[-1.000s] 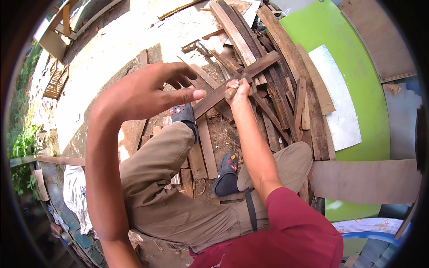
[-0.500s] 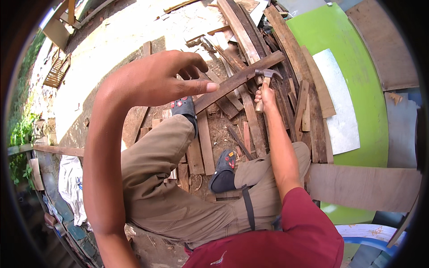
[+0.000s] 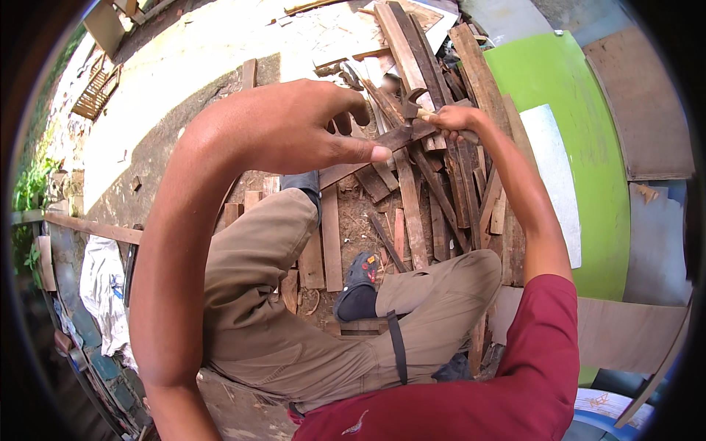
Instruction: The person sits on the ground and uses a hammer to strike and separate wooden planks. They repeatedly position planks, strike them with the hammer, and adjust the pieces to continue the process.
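Note:
My right hand [image 3: 454, 121] is wrapped round the wooden handle of a claw hammer [image 3: 413, 104]. The hammer's head is over a dark wooden plank [image 3: 397, 138], its striking face down at or just above the wood; I cannot tell whether they touch. From my foot the plank slants up to the right across other timber. My left hand [image 3: 316, 125] is by the plank's near part, fingers loosely bent and thumb apart, with nothing visible between them. The thumb tip overlaps the plank in the view; contact is unclear.
Several loose planks [image 3: 412, 209] lie piled on the dirt ahead and to the right. A green panel [image 3: 588, 162] with a white sheet [image 3: 551, 176] on it is at the right. My bent legs and a dark shoe [image 3: 358, 283] are below. White cloth [image 3: 107, 294] lies at the left.
My right hand has raised and swung the hammer to the left, turning it so its head points left over the plank. My left hand has shifted slightly right. The view has tilted a little.

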Motion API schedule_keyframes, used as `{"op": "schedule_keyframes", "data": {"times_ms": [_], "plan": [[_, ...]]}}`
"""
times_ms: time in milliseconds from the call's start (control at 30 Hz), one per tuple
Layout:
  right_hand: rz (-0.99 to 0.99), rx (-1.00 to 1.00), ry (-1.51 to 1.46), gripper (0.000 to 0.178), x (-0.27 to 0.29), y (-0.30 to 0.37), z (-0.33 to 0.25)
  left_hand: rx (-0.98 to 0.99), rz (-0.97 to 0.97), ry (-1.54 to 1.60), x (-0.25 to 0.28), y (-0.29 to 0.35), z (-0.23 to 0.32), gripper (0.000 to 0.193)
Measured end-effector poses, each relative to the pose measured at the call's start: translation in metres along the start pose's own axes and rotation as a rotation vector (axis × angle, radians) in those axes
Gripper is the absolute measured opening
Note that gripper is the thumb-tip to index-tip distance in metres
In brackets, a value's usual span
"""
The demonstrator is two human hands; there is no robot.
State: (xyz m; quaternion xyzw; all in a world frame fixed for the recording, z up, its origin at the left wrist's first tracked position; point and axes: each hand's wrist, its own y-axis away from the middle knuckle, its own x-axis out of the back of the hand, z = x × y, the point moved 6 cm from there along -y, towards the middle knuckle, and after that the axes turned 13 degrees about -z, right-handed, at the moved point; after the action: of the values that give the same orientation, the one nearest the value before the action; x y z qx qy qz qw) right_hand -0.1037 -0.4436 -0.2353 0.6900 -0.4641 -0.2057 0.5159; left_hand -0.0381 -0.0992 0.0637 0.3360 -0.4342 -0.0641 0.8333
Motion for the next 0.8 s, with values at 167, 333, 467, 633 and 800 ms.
{"op": "schedule_keyframes", "data": {"times_ms": [167, 333, 467, 633, 800], "plan": [[0.25, 0.123, -0.12, 0.05, 0.017, 0.005, -0.01, -0.023, 0.04, -0.013, 0.0, 0.001, 0.004, 0.06], [-0.223, -0.161, 0.296, 0.055, -0.055, 0.006, -0.002, -0.039, 0.023, 0.0, -0.001, -0.003, -0.004, 0.058], [-0.162, -0.029, 0.15, 0.049, -0.066, -0.009, 0.026, -0.111, 0.064, 0.007, 0.0, 0.003, 0.001, 0.059], [0.134, 0.202, -0.39, 0.04, -0.004, 0.025, 0.026, -0.081, -0.04, 0.023, -0.011, -0.003, 0.003, 0.057], [0.366, 0.256, -0.527, 0.041, -0.001, 0.002, 0.036, -0.04, -0.02, -0.018, -0.004, -0.01, 0.0, 0.059]]}}
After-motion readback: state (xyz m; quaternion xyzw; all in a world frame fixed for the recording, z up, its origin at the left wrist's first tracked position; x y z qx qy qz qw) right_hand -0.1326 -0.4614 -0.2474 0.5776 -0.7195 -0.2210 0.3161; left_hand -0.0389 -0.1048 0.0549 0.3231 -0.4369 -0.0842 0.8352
